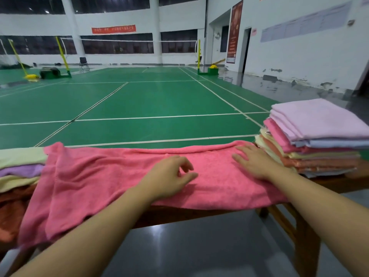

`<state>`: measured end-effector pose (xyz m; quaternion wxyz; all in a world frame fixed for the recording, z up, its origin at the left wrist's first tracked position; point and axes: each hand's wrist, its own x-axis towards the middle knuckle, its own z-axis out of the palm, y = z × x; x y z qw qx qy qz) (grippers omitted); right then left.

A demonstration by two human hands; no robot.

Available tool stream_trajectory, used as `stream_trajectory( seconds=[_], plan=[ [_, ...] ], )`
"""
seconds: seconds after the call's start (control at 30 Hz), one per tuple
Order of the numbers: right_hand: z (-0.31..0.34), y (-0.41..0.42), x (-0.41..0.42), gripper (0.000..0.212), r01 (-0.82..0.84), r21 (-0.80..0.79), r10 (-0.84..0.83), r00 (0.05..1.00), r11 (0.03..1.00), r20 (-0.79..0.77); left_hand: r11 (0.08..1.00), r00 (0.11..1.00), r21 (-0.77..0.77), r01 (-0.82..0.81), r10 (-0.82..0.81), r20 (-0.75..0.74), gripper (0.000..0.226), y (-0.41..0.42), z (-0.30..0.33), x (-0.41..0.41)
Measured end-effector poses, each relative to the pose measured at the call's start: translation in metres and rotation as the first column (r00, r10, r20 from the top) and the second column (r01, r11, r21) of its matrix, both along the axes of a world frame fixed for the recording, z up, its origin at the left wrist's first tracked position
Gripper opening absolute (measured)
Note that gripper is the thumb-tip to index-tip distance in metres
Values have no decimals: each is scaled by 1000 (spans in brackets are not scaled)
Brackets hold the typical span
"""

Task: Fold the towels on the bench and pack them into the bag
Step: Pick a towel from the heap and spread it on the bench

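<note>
On the bench (179,213), mostly hidden under the pink towel (111,180), the right hand (252,161) lies flat and the left hand (169,177) rests loosely curled, holding nothing.

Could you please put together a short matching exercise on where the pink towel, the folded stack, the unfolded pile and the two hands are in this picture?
Things:
1. pink towel
2. folded stack
3. unfolded pile
4. right hand

Places or states:
A. at the bench's left end
B. flat on the towel beside the stack
C. spread along the bench's middle
D. at the bench's right end

Pairs: 1-C, 2-D, 3-A, 4-B. The left hand rests mid-towel, fingers loosely curled.
</note>
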<state>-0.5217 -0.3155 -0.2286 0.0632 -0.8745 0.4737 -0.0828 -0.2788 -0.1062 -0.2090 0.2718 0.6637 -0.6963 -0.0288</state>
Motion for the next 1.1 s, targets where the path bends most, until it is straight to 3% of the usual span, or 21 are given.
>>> stream_trajectory(
  seconds=[0.07,0.23,0.33,0.43,0.57,0.67,0.73,0.87,0.93,1.0,1.03,1.1],
  plan=[
    [3,-13,7,59,10,24,-11,999,1000,36,997,991,68,44,-35,-132,16,-37,-4,-51],
    [21,-35,15,54,195,106,-204,976,975,79,989,907,46,138,-108,-406,9,-90,-15,-134],
    [29,-39,18,53,252,72,-254,967,965,14,987,929,84,134,-95,-357,10,-100,-17,-160],
    [31,-46,21,48,285,33,-284,958,958,-30,983,969,174,-50,91,-232,35,-103,-13,-176],
    [34,-49,22,50,310,119,-316,948,943,34,955,986,245,-165,169,2,48,-110,-11,-174],
    [37,-52,20,44,293,175,-319,936,940,149,911,985,373,-175,159,74,72,-117,-3,-154],
    [40,-54,19,44,271,223,-322,917,936,236,853,985,494,-167,130,109,75,-124,4,-139],
    [41,-52,17,47,241,346,-360,869,907,339,746,997,664,-56,74,1,33,-132,26,-109],
    [40,-52,19,55,236,439,-413,833,867,369,812,1000,584,-18,27,-7,37,-130,35,-108],
    [29,-69,17,90,184,528,-452,777,829,438,871,995,487,71,-27,-97,25,-121,37,-122],
    [22,-78,16,96,141,579,-472,742,803,475,884,988,453,112,-50,-147,23,-118,34,-132],
    [27,-67,20,78,88,663,-537,668,744,515,902,990,421,98,-43,-137,40,-113,21,-150]
  ],
)
